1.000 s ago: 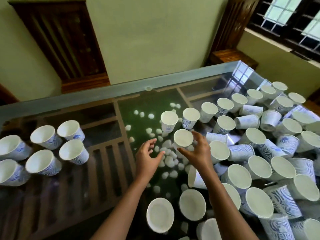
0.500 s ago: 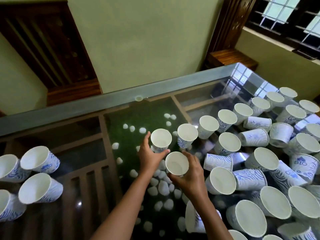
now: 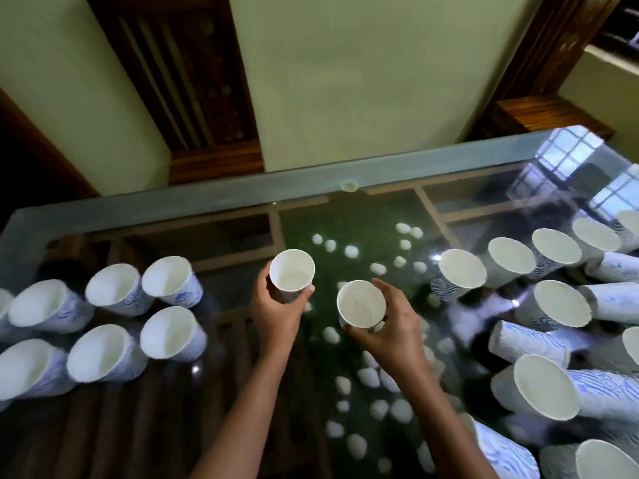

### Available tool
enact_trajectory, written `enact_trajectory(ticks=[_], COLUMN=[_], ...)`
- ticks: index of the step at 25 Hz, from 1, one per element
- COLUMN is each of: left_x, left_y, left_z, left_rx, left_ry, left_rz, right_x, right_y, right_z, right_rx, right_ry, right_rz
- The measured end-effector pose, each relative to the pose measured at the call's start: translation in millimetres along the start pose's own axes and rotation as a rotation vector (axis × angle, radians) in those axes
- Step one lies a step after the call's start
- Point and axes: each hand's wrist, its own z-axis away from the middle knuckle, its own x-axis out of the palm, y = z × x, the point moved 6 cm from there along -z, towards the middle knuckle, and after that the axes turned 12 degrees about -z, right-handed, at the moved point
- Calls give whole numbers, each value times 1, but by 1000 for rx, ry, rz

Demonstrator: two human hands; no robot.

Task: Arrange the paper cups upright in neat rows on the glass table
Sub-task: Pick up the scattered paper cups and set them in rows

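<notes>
- Both hands have swung left, away from the unsorted cups, since the earlier frame. Each now carries one paper cup toward the arranged group.
- My left hand grips the left-hand cup. Fingers and thumb curl round its lower wall, and its mouth faces up.
- My right hand holds the right-hand cup, with fingers wrapped round the base and the mouth facing up.
- Both cups sit over the middle of the glass table, above the white pebbles visible beneath the glass. I cannot tell whether either base touches the glass.
- The arranged group stands upright in two close rows at the table's left side. The unsorted cups crowd the right side, and several lie on their sides.
- Hazard: toppling a placed cup. Cause: a low approach that lets knuckles or the forearm brush the nearest row, since these cups look light.
- Hazard: a crushed wall. Cause: too much squeeze during transfer, after which the cup would likely sit crooked.
- Hazard: sliding or tipping at release. Cause: letting go before the base rests flat on the smooth glass.
- Hazard: uneven spacing. Cause: setting both cups down at once with attention split between them.
</notes>
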Motion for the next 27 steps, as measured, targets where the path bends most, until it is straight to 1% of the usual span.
enact_trajectory(ticks=[3,6,8,11,20,23,27], left_x=[-36,-59,-65,-65,-52,-48,-47], left_y=[-18,-34,-41,-46,-46,-50,-57], left_z=[-26,-48,-54,-57,-67,-66,-50], left_rx=[-27,-59,-69,-75,-70,-110,-207], left_ry=[78,126,125,124,83,51,-4], left_rz=[-12,-45,-47,-31,19,34,134], right_x=[46,86,104,121,135,135,121], right_y=[-20,-34,-38,-42,-40,-37,-32], right_z=[-4,-10,-19,-37,-69,-69,-55], right_rx=[-46,-78,-80,-81,-45,-22,3], right_ry=[-96,-148,-155,-116,24,-6,-73], right_rz=[9,-4,6,-2,-33,-31,14])
